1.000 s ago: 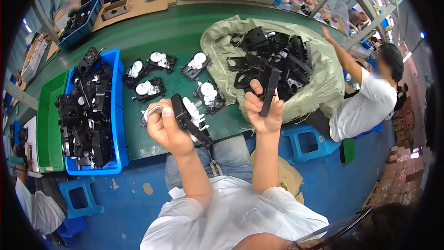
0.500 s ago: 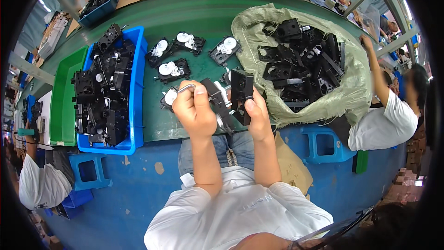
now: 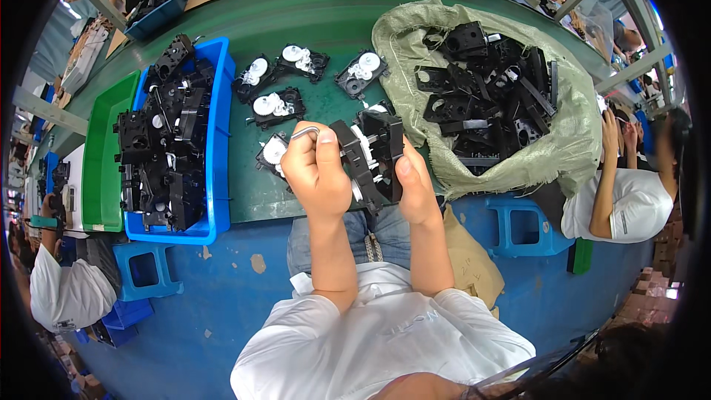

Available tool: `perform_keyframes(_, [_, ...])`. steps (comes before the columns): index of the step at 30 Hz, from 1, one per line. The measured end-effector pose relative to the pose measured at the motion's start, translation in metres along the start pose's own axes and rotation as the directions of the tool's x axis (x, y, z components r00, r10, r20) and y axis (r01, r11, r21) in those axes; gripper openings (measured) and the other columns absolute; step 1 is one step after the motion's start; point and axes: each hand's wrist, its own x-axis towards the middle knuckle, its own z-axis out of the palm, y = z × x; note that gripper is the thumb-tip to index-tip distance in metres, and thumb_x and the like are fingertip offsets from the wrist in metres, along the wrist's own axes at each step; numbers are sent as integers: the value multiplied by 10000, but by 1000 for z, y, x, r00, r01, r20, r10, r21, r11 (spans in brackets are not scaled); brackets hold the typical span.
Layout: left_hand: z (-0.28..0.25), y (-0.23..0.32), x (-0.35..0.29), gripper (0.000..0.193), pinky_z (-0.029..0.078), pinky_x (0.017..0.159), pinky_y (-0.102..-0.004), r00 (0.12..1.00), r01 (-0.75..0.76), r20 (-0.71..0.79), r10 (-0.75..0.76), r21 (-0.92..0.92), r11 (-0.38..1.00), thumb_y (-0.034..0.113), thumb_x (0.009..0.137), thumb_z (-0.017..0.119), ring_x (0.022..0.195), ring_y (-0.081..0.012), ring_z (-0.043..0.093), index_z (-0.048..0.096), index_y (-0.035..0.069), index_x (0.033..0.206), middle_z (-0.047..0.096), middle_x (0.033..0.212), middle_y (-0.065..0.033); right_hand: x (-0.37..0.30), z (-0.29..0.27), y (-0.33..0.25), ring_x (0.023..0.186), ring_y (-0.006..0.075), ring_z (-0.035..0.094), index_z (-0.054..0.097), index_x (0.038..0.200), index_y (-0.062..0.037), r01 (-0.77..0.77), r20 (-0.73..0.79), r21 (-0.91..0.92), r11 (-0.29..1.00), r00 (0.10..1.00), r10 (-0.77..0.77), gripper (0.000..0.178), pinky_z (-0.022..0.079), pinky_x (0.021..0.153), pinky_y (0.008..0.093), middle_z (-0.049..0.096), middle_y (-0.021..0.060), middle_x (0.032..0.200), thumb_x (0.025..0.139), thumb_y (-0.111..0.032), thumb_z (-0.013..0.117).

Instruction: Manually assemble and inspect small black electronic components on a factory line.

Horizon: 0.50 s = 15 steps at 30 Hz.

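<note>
My left hand (image 3: 318,178) is closed around a black gear unit (image 3: 354,154) with white gears, held on edge above the table's front edge. A bent metal rod (image 3: 305,132) sticks out over the left fist. In my right hand (image 3: 418,189) is a black plastic housing (image 3: 396,141), its open side facing the gears. The two parts stand side by side and close together; whether they touch inside cannot be seen. Just beyond my hands lie several similar units with white gears, among them a gear unit (image 3: 275,107) and another gear unit (image 3: 361,74).
Left on the green table (image 3: 333,15) stands a blue bin (image 3: 222,141) heaped with black parts, beside a green tray (image 3: 107,155). A pale woven sack (image 3: 570,118) full of black housings lies open on the right. People sit on both sides, near blue stools (image 3: 522,226).
My right hand has turned the housing and brought it closer to the gear unit. The person at the right has lowered an outstretched arm from the sack's edge.
</note>
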Motion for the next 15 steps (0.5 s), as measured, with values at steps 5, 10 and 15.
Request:
perform_keyframes(5, [1,0,0,147,302,525,-229,999,-33,-2,33,-18,999,54,907,501,591,-83,353,543,22,770,492,699,-7,0,-1,0,910,181,555,438,1369,76,5,6,16,1000,1000,-5,664,423,824,290,640,127,1100,964,-449,432])
perform_keyframes(10, [3,-3,1,145,307,525,-229,1000,-22,5,23,-20,1000,51,906,510,590,-85,358,543,21,768,497,696,-11,0,0,-2,902,182,555,437,1365,78,24,-5,7,1000,1000,-24,651,425,817,289,641,129,1091,961,-433,427])
perform_keyframes(15, [4,-6,-1,152,320,545,-232,999,-19,27,18,27,999,59,913,513,605,-90,364,538,20,768,500,705,-16,-2,-1,-2,942,195,545,443,1359,74,2,-5,-48,999,1000,-2,642,413,851,306,624,142,1129,967,-433,397])
